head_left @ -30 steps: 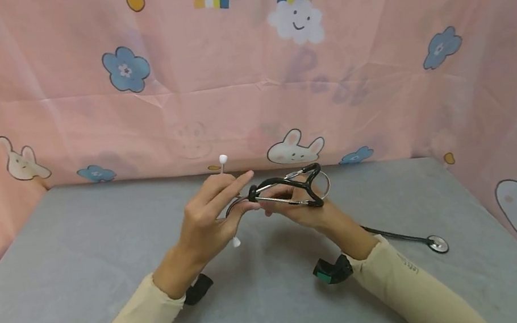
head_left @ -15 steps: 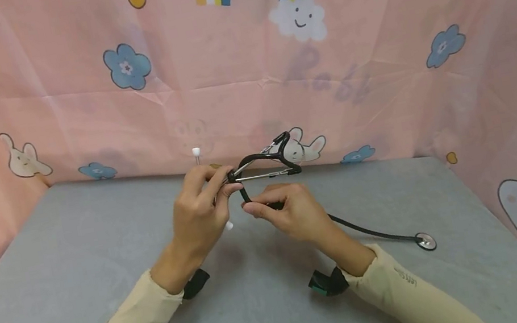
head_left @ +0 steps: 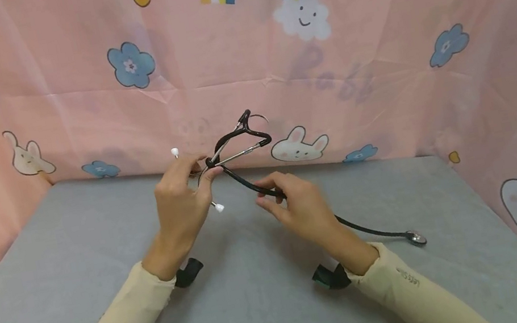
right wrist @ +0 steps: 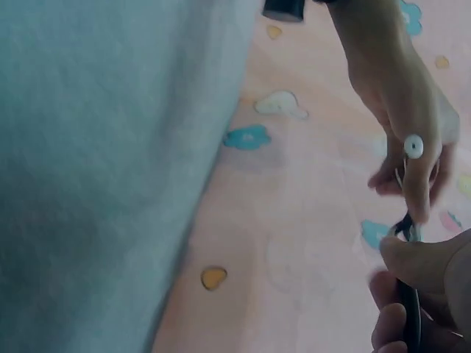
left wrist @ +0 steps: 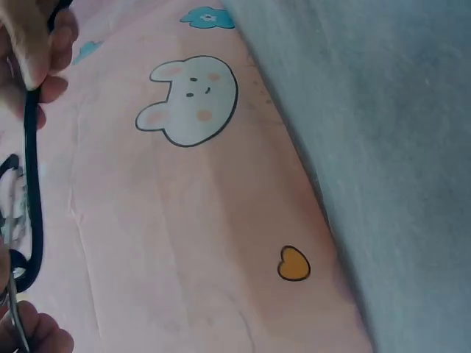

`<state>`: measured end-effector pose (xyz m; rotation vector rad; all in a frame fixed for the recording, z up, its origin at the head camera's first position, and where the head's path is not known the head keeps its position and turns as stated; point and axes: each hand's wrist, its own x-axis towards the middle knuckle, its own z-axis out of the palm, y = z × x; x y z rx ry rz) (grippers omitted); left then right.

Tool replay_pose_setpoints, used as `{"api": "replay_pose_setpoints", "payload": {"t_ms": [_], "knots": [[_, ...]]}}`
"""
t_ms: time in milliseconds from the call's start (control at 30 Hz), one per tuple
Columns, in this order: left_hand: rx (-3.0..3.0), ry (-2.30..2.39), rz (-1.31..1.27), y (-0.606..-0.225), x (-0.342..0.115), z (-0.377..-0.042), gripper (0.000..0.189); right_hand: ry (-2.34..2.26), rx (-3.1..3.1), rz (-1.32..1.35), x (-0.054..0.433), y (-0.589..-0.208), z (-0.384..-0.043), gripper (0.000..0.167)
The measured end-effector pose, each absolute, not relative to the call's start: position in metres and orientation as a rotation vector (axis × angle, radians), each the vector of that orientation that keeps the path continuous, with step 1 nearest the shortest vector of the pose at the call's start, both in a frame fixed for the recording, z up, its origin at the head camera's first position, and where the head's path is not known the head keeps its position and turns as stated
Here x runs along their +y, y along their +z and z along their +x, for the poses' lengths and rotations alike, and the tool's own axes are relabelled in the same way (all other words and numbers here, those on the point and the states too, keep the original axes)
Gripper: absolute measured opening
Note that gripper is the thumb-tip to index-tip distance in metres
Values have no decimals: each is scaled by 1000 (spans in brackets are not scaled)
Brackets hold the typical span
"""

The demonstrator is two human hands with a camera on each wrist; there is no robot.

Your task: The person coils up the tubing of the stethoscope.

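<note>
A stethoscope with black tubing [head_left: 241, 180] hangs between my hands in the head view. My left hand [head_left: 175, 205] pinches its metal ear tubes near a dark knot-like band [head_left: 210, 162]. White ear tips [head_left: 175, 152] stick out beyond that hand, one above and one below. The forked part of the tubing [head_left: 244, 128] points up and to the right. Lower down, my right hand [head_left: 300, 206] grips the tube between thumb and fingers. Past it the tube runs to the round chest piece [head_left: 416, 238] on the table. The left wrist view shows the taut tube [left wrist: 32, 169].
Under the hands lies a grey table surface [head_left: 244, 314]. A pink printed cloth [head_left: 195, 40] rises behind it and along both sides. Dark wrist-worn devices [head_left: 188, 272] sit below each sleeve cuff.
My hands have moved apart, the left going left and upward with the ear tubes. A stretch of tubing now shows between them. The chest piece has slid slightly left.
</note>
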<state>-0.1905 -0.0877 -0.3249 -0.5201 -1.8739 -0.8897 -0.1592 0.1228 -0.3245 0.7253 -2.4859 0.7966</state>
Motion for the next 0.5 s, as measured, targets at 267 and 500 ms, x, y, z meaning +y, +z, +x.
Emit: {"api": "replay_pose_setpoints", "payload": {"t_ms": [267,500], "knots": [[-1850,-773,-670,-330,-86,-193,26,767,-2449,800,121,-326,-153,19],[-1811,-573,-820,-337,-80,-192,22,737,-2421,762,133,-306,-150,15]]}}
